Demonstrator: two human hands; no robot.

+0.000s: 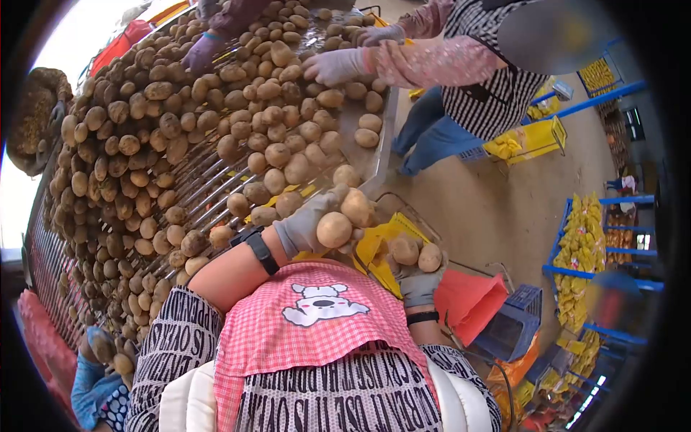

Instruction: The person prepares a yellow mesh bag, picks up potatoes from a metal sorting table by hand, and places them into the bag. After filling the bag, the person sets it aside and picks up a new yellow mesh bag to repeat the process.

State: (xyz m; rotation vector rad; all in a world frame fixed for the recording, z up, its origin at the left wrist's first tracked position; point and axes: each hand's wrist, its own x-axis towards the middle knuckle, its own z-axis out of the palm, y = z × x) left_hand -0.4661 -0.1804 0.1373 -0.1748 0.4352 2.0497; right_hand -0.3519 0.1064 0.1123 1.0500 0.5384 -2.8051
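Observation:
My left hand (306,225), in a grey glove with a black band at the wrist, is closed around potatoes (335,230) at the near edge of the sorting table. My right hand (421,284), also gloved, has its fingers curled around two more potatoes (430,257). Between both hands hangs a yellow bag (378,248) with its mouth towards me. Loose potatoes (276,179) lie on the metal bars of the table (209,181) just beyond my left hand. The palm side of each hand is hidden by the potatoes.
Across the table, a co-worker's gloved hands (338,67) and another person's purple glove (204,54) are among the potatoes. A third person (97,381) is at lower left. To my right are a red bag (468,302), a blue crate (511,324) and blue racks (601,272) with yellow sacks.

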